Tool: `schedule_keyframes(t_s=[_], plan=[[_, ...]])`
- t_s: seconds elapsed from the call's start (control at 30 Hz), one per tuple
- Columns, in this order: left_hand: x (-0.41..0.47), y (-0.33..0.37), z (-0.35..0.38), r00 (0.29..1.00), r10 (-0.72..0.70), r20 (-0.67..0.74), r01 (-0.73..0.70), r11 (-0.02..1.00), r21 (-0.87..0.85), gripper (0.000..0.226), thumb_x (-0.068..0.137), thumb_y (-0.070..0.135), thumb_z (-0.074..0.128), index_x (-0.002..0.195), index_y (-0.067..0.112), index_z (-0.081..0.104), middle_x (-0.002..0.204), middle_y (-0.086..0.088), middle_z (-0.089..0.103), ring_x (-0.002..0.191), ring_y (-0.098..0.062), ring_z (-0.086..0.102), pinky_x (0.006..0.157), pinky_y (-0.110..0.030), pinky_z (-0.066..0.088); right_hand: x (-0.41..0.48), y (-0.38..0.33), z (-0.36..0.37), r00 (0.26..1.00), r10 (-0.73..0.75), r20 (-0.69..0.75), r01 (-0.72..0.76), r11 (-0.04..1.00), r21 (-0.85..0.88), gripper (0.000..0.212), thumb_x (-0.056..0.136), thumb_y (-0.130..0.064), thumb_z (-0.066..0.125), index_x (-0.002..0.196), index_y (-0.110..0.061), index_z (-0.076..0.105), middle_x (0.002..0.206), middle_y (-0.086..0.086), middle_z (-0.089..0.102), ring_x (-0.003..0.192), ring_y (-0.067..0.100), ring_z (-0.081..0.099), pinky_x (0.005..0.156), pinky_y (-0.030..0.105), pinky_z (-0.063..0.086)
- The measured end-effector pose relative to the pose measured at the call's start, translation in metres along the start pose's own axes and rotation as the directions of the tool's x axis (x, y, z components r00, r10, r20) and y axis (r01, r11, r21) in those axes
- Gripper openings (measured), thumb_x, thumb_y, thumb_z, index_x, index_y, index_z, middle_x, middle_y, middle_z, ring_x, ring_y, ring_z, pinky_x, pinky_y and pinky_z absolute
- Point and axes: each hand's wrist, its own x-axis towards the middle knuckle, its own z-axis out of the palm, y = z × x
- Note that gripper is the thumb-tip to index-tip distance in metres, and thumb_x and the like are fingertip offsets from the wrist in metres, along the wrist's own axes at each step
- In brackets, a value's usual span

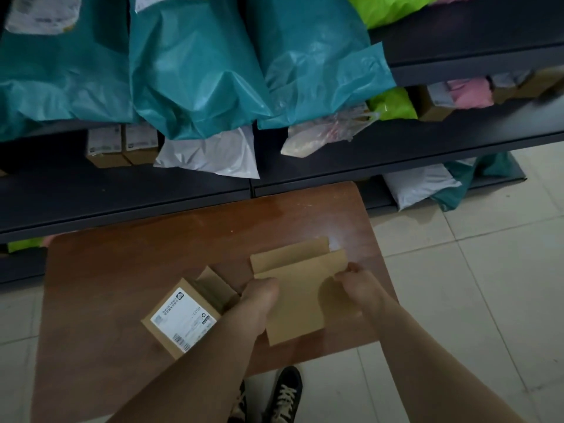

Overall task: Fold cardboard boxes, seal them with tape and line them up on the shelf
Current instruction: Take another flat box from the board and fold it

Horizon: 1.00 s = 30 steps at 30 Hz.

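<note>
The flat cardboard box (293,306) lies on the bench (122,270), toward its near right corner, just right of a labelled box (183,319). Your left hand (259,293) grips its left edge with curled fingers; your right hand (355,279) pinches the right edge. To open it square, you should probably press both edges inward evenly, letting the creases pop before you fold anything.

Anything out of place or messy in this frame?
Nothing damaged. Up top, the teal plastic mailer bags overhang the front edge of the dark metal shelf. The small labelled cardboard box sits askew on the brown wooden table, one flap open. The flat cardboard blank held by the left hand and right hand looks intact.
</note>
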Motion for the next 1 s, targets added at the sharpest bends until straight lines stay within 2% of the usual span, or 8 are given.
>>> schedule_keyframes(t_s=[0.07,0.2,0.3,0.43,0.6,0.67,0.8,1.0], plan=[[-0.002,-0.002,-0.003,1.000,0.020,-0.003,-0.020,1.000,0.000,0.011,0.099,0.023,0.048,0.104,0.014,0.050,0.099,-0.006,0.059,0.101,-0.031,0.058,0.100,-0.044,0.049,-0.006,-0.002,-0.003,0.999,0.051,0.007,-0.051,0.998,0.029,0.042,0.095,-0.015,0.050,0.136,-0.005,0.050,0.130,0.015,0.056,0.111,0.029,0.054,0.089,0.033,0.044],[-0.025,0.006,-0.010,0.997,0.072,-0.007,-0.072,0.997,-0.005,0.014,0.097,0.019,0.047,0.107,0.011,0.053,0.111,-0.012,0.063,0.101,-0.032,0.060,0.097,-0.041,0.050,-0.031,-0.006,-0.013,0.999,-0.042,0.028,0.041,0.999,0.033,0.033,0.097,-0.007,0.046,0.129,0.002,0.051,0.111,0.014,0.055,0.076,0.012,0.050,0.055,0.012,0.041],[-0.048,0.013,-0.017,0.994,0.110,0.005,-0.110,0.993,0.030,0.028,0.097,0.020,0.044,0.119,0.007,0.056,0.110,-0.011,0.064,0.098,-0.031,0.062,0.096,-0.045,0.051,-0.057,-0.018,-0.026,0.995,-0.090,-0.036,0.091,0.996,0.017,0.024,0.095,-0.009,0.049,0.115,0.001,0.057,0.094,0.008,0.053,0.080,0.019,0.046,0.072,0.030,0.041],[-0.105,0.029,-0.028,0.987,0.147,0.061,-0.150,0.988,0.045,0.033,0.099,0.022,0.043,0.126,0.007,0.055,0.110,-0.010,0.062,0.099,-0.028,0.060,0.092,-0.038,0.051,-0.100,-0.041,-0.056,0.980,-0.163,-0.115,0.164,0.986,-0.002,0.013,0.092,-0.013,0.050,0.101,-0.012,0.059,0.092,0.003,0.054,0.078,0.018,0.047,0.071,0.030,0.034],[-0.193,0.048,-0.042,0.962,0.235,0.138,-0.235,0.972,-0.014,0.013,0.101,0.012,0.043,0.093,0.012,0.054,0.089,-0.008,0.059,0.082,-0.023,0.060,0.082,-0.039,0.054,-0.169,-0.078,-0.101,0.951,-0.233,-0.205,0.227,0.972,-0.054,0.019,0.096,-0.016,0.046,0.080,-0.010,0.051,0.071,0.000,0.048,0.068,0.018,0.044,0.076,0.030,0.034],[-0.230,0.055,-0.048,0.949,0.271,0.160,-0.271,0.962,-0.026,0.019,0.101,0.009,0.043,0.083,0.013,0.049,0.084,-0.009,0.058,0.075,-0.022,0.058,0.074,-0.037,0.052,-0.195,-0.090,-0.117,0.930,-0.289,-0.224,0.268,0.956,-0.123,0.020,0.098,-0.021,0.043,0.094,-0.006,0.056,0.080,0.005,0.055,0.076,0.022,0.048,0.076,0.030,0.034],[-0.298,0.075,-0.065,0.927,0.320,0.194,-0.320,0.947,-0.031,0.016,0.100,0.009,0.045,0.085,0.011,0.050,0.081,-0.010,0.058,0.073,-0.022,0.057,0.076,-0.038,0.050,-0.246,-0.115,-0.149,0.893,-0.370,-0.256,0.310,0.919,-0.244,0.045,0.100,-0.034,0.038,0.130,-0.004,0.051,0.129,0.016,0.055,0.116,0.033,0.051,0.089,0.035,0.039],[-0.386,0.109,-0.090,0.849,0.501,0.167,-0.511,0.859,0.021,0.019,0.100,0.017,0.048,0.083,0.010,0.046,0.082,-0.010,0.056,0.077,-0.023,0.059,0.080,-0.039,0.054,-0.325,-0.161,-0.194,0.799,-0.485,-0.355,0.343,0.853,-0.394,0.055,0.097,-0.047,0.033,0.136,-0.011,0.047,0.136,0.016,0.050,0.120,0.038,0.050,0.099,0.042,0.042]])
